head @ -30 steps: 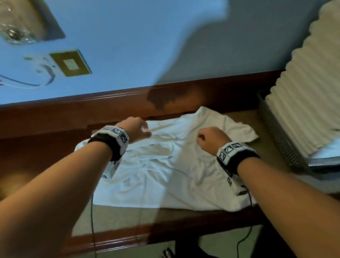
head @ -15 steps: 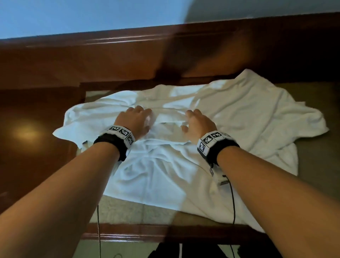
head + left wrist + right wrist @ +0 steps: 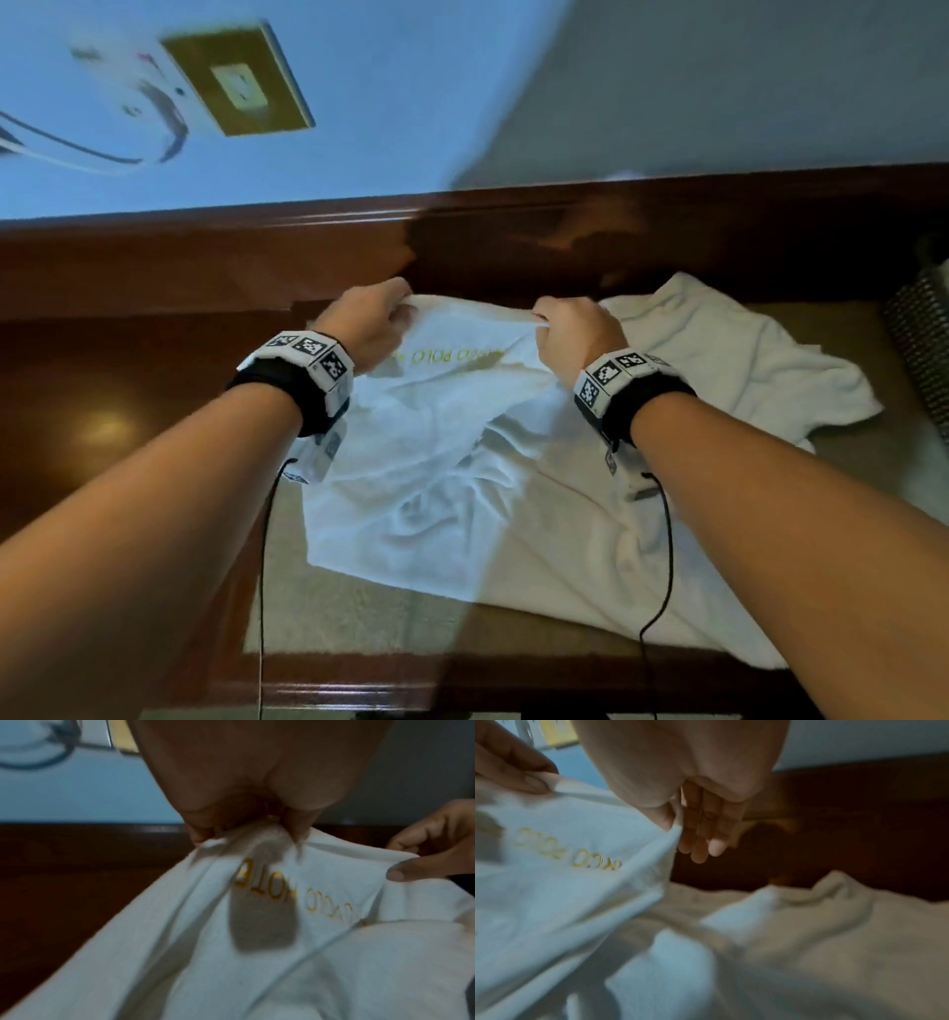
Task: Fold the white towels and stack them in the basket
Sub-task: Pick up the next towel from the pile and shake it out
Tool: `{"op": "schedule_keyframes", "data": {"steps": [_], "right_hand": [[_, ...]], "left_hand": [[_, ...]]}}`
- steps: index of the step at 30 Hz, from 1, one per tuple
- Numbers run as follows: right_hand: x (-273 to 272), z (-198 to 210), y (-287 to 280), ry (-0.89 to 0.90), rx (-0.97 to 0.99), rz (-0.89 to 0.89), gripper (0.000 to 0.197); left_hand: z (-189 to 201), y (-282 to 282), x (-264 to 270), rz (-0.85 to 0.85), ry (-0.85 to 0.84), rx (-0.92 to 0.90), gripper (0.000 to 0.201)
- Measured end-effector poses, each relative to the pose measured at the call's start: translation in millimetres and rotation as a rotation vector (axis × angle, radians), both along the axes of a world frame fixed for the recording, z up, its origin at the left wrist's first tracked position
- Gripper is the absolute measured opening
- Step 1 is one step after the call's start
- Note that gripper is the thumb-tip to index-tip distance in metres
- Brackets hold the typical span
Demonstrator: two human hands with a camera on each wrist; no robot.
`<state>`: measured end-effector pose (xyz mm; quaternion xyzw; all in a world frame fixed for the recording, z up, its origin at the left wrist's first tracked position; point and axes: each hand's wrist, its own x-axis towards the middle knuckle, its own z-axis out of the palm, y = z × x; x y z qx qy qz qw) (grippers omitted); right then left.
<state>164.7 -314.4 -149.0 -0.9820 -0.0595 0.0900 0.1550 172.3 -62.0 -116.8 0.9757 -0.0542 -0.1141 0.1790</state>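
A white towel (image 3: 452,462) with yellow embroidered lettering (image 3: 447,356) lies rumpled on the wooden table. Its far edge is lifted and stretched between both hands. My left hand (image 3: 375,318) pinches the edge's left end, and in the left wrist view the left hand (image 3: 246,829) has cloth bunched between thumb and fingers over the towel (image 3: 257,943). My right hand (image 3: 570,329) pinches the edge's right end; in the right wrist view the right hand (image 3: 677,823) nips the towel (image 3: 564,882) with the thumb. A dark woven basket (image 3: 919,344) shows at the right border.
More white towelling (image 3: 729,360) lies crumpled to the right of my hands, toward the basket. A dark wooden ledge (image 3: 462,246) runs behind the table under a blue wall with a brass socket plate (image 3: 239,79). Thin black cables (image 3: 662,555) hang from both wristbands.
Half a second ago both hands lay flat on the towel's middle. Now they pinch its far edge and hold it raised and taut, with the lettering showing. The head view has tilted up.
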Motion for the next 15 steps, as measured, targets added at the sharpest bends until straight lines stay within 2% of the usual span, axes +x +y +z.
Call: {"op": "schedule_keyframes", "data": {"steps": [3, 7, 11, 15], "right_hand": [[-8, 47, 23, -0.078, -0.036, -0.014, 0.017], [-38, 104, 60, -0.198, -0.073, -0.070, 0.017], [-85, 146, 103, -0.273, -0.044, -0.176, 0.016], [-133, 182, 159, -0.333, -0.014, -0.208, 0.016]], "left_hand": [[58, 27, -21, -0.061, -0.113, 0.056, 0.020], [128, 77, -60, -0.106, -0.301, 0.145, 0.024], [185, 158, -110, -0.099, -0.413, 0.134, 0.032], [228, 250, -162, -0.119, -0.498, 0.105, 0.029]]}}
